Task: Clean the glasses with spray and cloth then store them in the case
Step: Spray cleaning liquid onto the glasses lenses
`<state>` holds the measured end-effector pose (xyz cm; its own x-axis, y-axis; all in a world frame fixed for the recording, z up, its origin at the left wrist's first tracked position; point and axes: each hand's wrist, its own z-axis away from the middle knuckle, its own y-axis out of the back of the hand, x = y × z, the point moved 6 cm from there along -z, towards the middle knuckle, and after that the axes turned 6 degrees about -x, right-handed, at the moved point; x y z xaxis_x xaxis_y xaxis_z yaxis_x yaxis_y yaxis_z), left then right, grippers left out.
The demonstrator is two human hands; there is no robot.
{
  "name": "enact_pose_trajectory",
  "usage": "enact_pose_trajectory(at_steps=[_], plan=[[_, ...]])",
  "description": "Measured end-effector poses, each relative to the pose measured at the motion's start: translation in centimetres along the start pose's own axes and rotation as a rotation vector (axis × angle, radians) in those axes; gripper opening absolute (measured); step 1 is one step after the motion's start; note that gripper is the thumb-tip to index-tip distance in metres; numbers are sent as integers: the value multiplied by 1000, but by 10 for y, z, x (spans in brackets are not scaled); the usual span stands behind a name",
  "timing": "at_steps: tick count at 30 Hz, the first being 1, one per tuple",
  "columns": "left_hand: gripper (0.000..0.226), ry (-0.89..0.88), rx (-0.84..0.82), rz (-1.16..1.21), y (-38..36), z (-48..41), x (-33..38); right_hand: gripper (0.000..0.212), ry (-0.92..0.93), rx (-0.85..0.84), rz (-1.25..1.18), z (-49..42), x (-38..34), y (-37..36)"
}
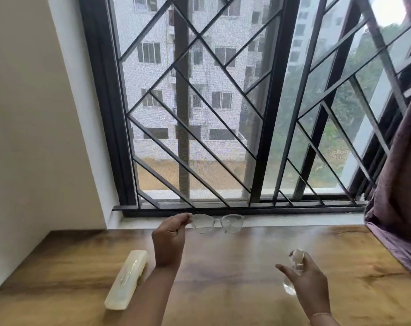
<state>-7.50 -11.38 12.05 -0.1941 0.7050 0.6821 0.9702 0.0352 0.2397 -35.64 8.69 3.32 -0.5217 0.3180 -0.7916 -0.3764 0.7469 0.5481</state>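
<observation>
My left hand (170,238) pinches the left end of a pair of clear-framed glasses (217,222) and holds them up above the wooden table (223,290), lenses toward me, in front of the window sill. My right hand (305,281) grips a small clear spray bottle (296,258) lower and to the right, its nozzle on top and its base showing below the palm. A cream, closed glasses case (126,280) lies on the table to the left of my left forearm. No cloth is in view.
A barred window (223,102) with a white sill (293,220) runs along the table's far edge. A purple curtain (397,196) hangs at the right and drapes onto the table corner. A white wall (35,137) borders the left.
</observation>
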Motion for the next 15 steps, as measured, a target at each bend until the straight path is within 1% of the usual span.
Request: enact_pose_trajectory(at_steps=[7,15], plan=[[19,0,-8,1,1,2,-3,46,-30,-24,-1,-2,6,-15],[15,20,-9,14,1,7,-4,48,-40,-42,25,4,7,-27]])
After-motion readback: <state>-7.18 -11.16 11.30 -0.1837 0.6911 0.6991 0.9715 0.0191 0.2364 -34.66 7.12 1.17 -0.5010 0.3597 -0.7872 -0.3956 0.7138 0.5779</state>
